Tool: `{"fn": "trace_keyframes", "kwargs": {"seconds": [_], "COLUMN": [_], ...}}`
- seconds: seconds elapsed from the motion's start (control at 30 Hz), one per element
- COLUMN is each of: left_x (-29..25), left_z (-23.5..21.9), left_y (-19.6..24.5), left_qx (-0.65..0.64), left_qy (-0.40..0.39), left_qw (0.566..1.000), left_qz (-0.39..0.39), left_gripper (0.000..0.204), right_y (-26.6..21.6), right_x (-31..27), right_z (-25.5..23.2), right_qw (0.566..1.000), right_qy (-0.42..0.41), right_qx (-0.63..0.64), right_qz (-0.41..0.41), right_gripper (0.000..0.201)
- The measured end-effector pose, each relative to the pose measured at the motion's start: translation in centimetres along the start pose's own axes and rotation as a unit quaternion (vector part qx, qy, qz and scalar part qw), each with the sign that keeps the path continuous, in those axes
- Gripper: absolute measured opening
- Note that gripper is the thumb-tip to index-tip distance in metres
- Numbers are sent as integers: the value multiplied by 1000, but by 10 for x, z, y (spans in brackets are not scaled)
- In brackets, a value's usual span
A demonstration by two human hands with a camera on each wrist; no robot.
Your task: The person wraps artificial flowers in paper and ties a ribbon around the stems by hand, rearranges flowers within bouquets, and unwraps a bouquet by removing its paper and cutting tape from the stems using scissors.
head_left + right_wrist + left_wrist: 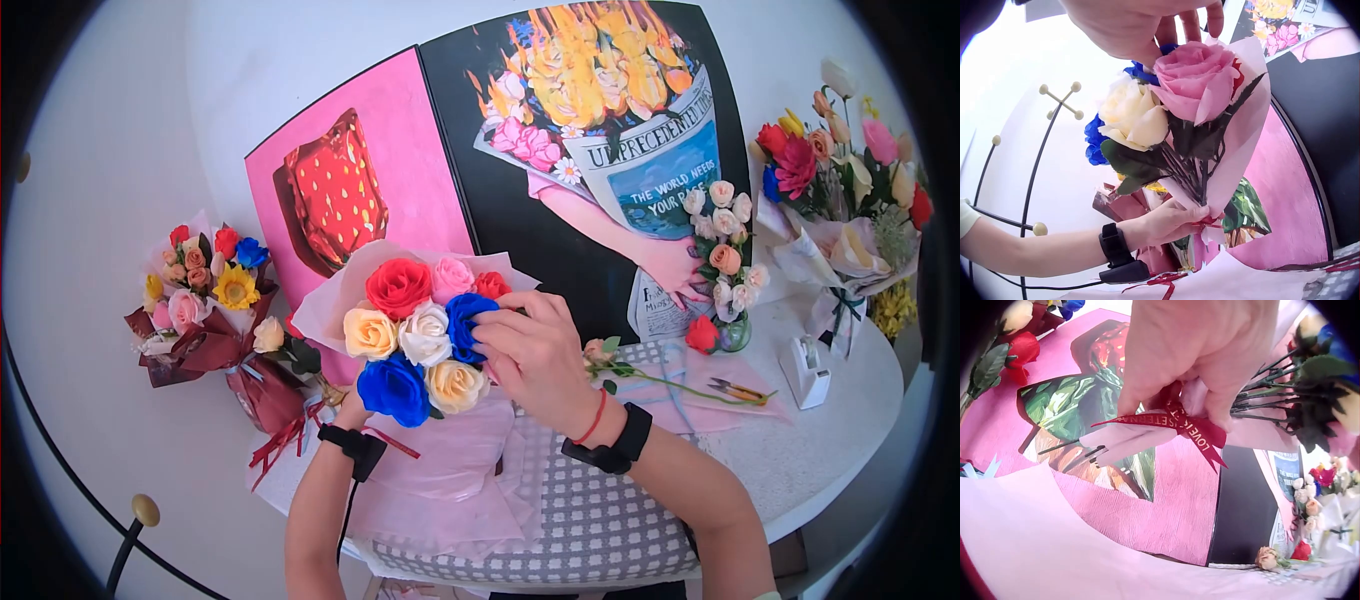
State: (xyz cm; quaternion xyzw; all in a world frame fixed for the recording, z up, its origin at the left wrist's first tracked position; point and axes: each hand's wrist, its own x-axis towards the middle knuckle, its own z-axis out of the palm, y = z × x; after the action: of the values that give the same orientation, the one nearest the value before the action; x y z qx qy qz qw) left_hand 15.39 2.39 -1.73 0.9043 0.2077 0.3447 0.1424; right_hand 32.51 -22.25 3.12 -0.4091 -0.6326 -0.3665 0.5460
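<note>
A bouquet of artificial roses in pale pink wrapping paper [318,290] is held up over the table, with red, pink, white, cream and blue heads. My left hand [1200,344] grips its wrapped stems, where a red printed ribbon [1200,434] is tied; the bare stem ends stick out below. In the head view the flowers hide most of that hand. My right hand [545,355] is at the bouquet's right side, its bent fingers and thumb at the blue rose [465,325]. A pink rose [1194,81] and a cream rose [1135,115] show close under the right hand.
Pink paper sheets [460,460] lie on a grey checked cloth [600,510]. A dark-red wrapped bouquet [270,385] stands left, another bouquet [840,250] right. Scissors [740,390], a loose rose stem and a white tape dispenser [805,370] lie right. Two paintings [400,140] lean behind.
</note>
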Motion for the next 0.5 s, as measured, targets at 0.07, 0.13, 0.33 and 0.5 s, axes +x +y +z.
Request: {"fn": "trace_keyframes", "kwargs": {"seconds": [0.07,0.13,0.33,0.5], "left_x": [-1,1,-29,-23], "left_z": [3,4,-10,-15], "left_y": [8,17,19,62], "left_qx": [-21,-41,-103,-197], "left_qy": [-7,-15,-36,-14], "left_qw": [1000,999,992,969], "left_qz": [-11,-23,-62,-151], "left_gripper": [39,39,39,24], "right_y": [-1,-1,2,14], "right_x": [1,1,4,8], "right_z": [-2,-3,-6,-13], "right_qw": [1000,1000,998,990], "right_qy": [-1,-14,0,38], "right_qx": [-4,5,10,36], "right_qz": [2,2,55,133], "right_gripper": [11,13,10,12]}}
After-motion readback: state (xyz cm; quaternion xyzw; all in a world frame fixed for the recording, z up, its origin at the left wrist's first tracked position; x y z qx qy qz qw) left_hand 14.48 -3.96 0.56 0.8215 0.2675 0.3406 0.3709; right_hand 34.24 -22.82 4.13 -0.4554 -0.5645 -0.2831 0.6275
